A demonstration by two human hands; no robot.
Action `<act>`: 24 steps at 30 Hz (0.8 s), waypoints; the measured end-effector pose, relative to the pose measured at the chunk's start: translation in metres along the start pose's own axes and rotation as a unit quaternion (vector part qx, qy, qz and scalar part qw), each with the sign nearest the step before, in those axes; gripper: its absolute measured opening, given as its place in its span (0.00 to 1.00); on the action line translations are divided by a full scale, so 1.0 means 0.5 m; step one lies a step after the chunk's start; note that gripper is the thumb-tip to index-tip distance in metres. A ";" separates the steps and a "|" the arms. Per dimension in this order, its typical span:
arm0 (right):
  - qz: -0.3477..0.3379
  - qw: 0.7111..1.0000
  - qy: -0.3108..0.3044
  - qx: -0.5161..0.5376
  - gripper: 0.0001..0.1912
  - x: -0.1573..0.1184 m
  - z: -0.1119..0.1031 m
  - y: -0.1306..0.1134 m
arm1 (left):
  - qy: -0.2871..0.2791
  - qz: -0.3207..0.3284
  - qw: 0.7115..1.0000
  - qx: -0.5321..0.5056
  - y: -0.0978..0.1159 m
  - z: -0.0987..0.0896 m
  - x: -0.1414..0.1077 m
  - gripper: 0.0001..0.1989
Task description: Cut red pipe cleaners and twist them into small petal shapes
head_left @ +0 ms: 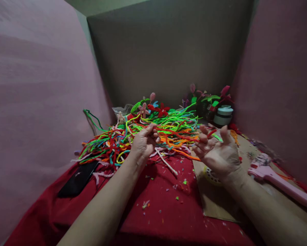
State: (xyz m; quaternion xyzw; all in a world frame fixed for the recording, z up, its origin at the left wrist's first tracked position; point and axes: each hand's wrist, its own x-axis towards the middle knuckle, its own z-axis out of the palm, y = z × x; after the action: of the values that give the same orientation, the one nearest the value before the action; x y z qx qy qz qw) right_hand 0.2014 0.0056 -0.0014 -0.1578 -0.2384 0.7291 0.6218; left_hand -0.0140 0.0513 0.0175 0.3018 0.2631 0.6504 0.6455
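Note:
My left hand is closed in a pinch on a red pipe cleaner, above the near side of a heap of pipe cleaners. The red length stretches across to my right hand, where it passes between the curled fingers, and a short red end shows beyond them. That palm faces up, with the thumb standing apart. The colourful heap of green, orange, red, yellow and pink pipe cleaners lies behind both hands. A pale pipe cleaner lies on the red cloth below my left hand.
A red cloth scattered with fluff covers the table. To the left lies a black phone. Cardboard, a yellow ring-shaped object and a pink glue gun are at right. Pipe-cleaner flowers and a lidded jar stand behind.

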 end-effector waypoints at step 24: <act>0.098 0.953 -0.033 -0.284 0.08 -0.021 0.015 0.073 | -0.140 -0.094 0.961 0.218 -0.049 0.020 -0.055 0.12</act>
State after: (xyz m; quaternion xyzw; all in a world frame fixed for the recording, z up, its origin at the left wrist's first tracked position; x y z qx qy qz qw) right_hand 0.1689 -0.0098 -0.0158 -0.3261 -0.4396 0.6936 0.4683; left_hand 0.0096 0.0238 0.0050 0.4969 0.3328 0.4654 0.6524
